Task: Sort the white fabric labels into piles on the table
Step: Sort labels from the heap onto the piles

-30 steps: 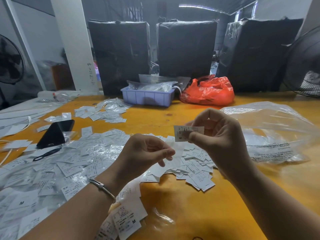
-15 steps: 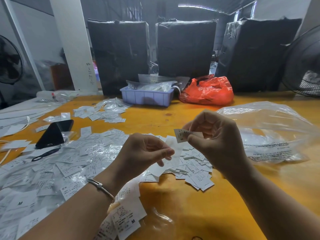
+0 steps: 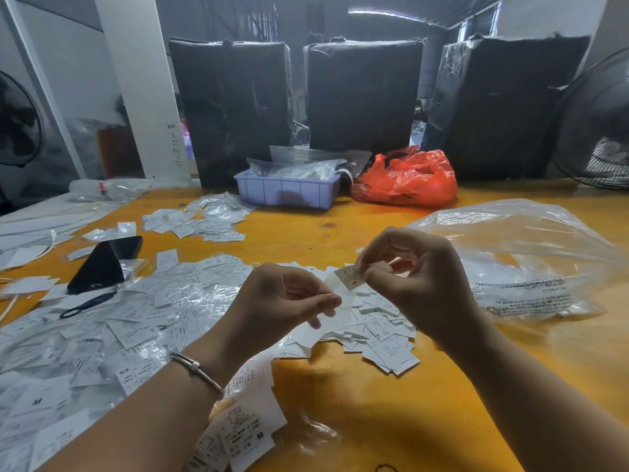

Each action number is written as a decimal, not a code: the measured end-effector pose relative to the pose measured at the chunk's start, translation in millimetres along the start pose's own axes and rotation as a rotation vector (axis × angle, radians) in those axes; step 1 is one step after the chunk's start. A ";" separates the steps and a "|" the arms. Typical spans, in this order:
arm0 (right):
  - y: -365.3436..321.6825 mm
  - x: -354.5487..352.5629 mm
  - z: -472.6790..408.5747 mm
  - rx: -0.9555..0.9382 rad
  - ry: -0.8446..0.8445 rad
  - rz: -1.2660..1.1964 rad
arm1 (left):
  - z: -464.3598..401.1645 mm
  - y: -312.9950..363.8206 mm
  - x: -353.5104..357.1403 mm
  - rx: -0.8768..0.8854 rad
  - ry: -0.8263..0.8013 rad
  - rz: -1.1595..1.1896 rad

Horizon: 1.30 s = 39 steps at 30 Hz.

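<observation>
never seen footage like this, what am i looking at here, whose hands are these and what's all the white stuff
There is no machine here. A person wears a camera on the head, so this single view looks forward and down at their own two bare hands.

The right hand pinches a small white fabric label marked S. The left hand pinches a thin clear plastic sleeve beside it.

Below them is an orange wooden table. The white stuff is fabric size labels: a wide spread of labels in shiny clear sleeves on the left, and a smaller heap of bare labels under the hands.

Also on the table are a black phone, a lilac plastic tray, a red plastic bag and a large clear plastic bag.
</observation>
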State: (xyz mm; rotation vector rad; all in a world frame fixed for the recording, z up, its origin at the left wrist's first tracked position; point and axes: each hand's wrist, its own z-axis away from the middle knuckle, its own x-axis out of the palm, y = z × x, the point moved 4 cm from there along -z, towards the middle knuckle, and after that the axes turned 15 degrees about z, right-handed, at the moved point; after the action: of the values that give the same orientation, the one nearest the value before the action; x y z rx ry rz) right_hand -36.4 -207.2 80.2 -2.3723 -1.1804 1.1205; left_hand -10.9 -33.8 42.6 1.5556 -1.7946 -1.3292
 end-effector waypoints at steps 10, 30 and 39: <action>2.1 -12.5 -1.1 0.022 0.142 -0.107 | 0.2 0.1 -0.9 0.012 0.013 -0.008; 1.3 -2.2 0.4 -0.054 0.011 0.065 | -0.5 -1.7 0.3 0.010 -0.012 -0.011; 6.6 -1.0 -1.2 -0.010 -0.001 -0.017 | -0.3 -3.4 4.4 -0.037 -0.058 0.037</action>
State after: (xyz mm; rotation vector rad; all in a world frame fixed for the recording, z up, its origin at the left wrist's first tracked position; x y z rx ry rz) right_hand -32.2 -212.0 78.0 -2.3651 -1.2066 1.1126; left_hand -10.2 -37.7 38.7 1.4721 -1.8139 -1.3956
